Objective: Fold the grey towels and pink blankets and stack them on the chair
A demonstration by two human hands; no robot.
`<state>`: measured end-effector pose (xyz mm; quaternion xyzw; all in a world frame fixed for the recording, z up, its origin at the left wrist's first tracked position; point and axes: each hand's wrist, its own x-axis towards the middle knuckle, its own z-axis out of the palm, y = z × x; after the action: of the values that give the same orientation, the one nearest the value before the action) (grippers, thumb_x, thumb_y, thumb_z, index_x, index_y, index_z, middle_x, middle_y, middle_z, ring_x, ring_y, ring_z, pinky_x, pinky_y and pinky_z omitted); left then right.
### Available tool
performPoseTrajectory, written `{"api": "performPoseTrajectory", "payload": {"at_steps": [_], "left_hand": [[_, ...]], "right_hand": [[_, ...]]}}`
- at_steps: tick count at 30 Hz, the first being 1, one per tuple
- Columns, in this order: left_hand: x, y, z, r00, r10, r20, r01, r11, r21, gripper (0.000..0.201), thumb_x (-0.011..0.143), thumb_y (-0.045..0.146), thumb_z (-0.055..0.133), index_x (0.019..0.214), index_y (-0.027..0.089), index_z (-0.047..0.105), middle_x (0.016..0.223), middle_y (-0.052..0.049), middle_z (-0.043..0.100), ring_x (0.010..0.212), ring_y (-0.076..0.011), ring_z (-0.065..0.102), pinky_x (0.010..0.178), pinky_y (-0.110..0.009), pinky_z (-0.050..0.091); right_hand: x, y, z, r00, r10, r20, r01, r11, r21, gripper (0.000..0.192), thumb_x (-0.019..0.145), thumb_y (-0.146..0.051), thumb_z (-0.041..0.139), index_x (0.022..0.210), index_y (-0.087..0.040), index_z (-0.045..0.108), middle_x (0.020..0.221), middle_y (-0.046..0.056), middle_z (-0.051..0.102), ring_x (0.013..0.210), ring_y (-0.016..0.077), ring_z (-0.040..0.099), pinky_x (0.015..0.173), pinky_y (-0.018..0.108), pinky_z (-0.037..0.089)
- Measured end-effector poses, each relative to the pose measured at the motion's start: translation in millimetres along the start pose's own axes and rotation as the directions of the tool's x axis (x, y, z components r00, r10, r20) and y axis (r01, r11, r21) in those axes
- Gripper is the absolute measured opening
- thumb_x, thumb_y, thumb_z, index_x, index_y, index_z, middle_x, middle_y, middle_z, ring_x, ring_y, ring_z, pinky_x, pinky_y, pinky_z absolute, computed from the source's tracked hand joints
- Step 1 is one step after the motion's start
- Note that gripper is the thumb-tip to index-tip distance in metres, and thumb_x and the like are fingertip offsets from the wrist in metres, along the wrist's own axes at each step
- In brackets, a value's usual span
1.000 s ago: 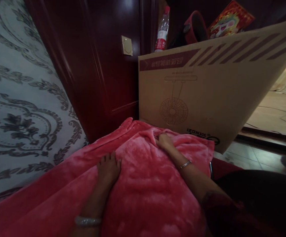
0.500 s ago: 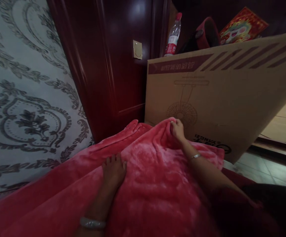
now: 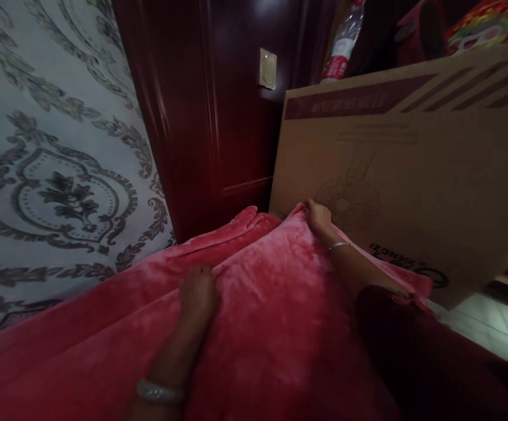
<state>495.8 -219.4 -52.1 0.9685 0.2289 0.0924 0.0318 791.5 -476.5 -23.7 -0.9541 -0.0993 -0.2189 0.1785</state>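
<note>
A plush red blanket (image 3: pixel 271 327) covers the lower half of the view. My left hand (image 3: pixel 198 295) lies flat on it near the middle, fingers together, a pale bangle on the wrist. Farther off, my right hand (image 3: pixel 318 215) grips the blanket's far edge, right in front of a large cardboard box (image 3: pixel 433 169); a thin bracelet circles that wrist.
A dark red wooden door (image 3: pixel 219 105) with a pale square plate (image 3: pixel 267 68) stands behind the blanket. Patterned grey wallpaper (image 3: pixel 52 164) fills the left. On the box rest a water bottle (image 3: pixel 342 47) and colourful items. Tiled floor (image 3: pixel 491 327) shows at lower right.
My right hand went from resting on the blanket to pinching its far edge and has pulled it farther away. The left hand stays pressed down. The view shifted left.
</note>
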Motion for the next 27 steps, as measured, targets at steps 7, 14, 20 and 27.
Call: {"api": "performPoseTrajectory", "payload": {"at_steps": [7, 14, 20, 27], "left_hand": [[3, -1, -2.4, 0.997, -0.063, -0.047, 0.065, 0.997, 0.041, 0.035, 0.099, 0.023, 0.038, 0.115, 0.013, 0.067, 0.119, -0.017, 0.065, 0.108, -0.0308, 0.063, 0.089, -0.041, 0.047], [8, -8, 1.7, 0.996, -0.068, 0.059, 0.069, 0.998, -0.001, 0.046, 0.101, 0.036, 0.033, 0.110, 0.009, 0.070, 0.111, -0.019, 0.071, 0.106, -0.0308, 0.066, 0.087, -0.038, 0.045], [15, -17, 2.3, 0.975, -0.167, 0.148, 0.192, 0.965, -0.177, 0.043, 0.101, 0.032, 0.031, 0.108, 0.013, 0.069, 0.111, -0.015, 0.074, 0.103, -0.0264, 0.068, 0.077, -0.033, 0.044], [12, -15, 2.5, 0.987, -0.159, 0.015, 0.160, 0.973, -0.166, 0.031, 0.099, 0.034, 0.042, 0.099, 0.015, 0.066, 0.104, -0.012, 0.072, 0.098, -0.0255, 0.067, 0.080, -0.033, 0.045]], "right_hand": [[-19, -2, 37, 0.992, -0.005, 0.124, 0.006, 1.000, -0.008, 0.037, 0.098, -0.016, 0.035, 0.125, -0.016, 0.061, 0.116, 0.020, 0.069, 0.103, 0.0265, 0.066, 0.086, 0.034, 0.044], [-13, 1, 41, 0.974, 0.065, 0.217, -0.102, 0.982, 0.160, 0.042, 0.091, -0.029, 0.057, 0.130, -0.013, 0.060, 0.114, 0.017, 0.071, 0.102, 0.0244, 0.067, 0.080, 0.028, 0.047], [-9, 3, 39, 0.944, 0.001, 0.331, -0.114, 0.940, 0.323, 0.019, 0.077, -0.020, 0.063, 0.091, -0.011, 0.073, 0.079, 0.008, 0.073, 0.067, 0.0168, 0.062, 0.062, 0.025, 0.046], [-1, 1, 41, 0.997, 0.039, 0.071, -0.060, 0.939, 0.340, 0.040, 0.081, -0.011, 0.046, 0.116, -0.012, 0.063, 0.106, 0.013, 0.074, 0.092, 0.0193, 0.066, 0.080, 0.028, 0.048]]}}
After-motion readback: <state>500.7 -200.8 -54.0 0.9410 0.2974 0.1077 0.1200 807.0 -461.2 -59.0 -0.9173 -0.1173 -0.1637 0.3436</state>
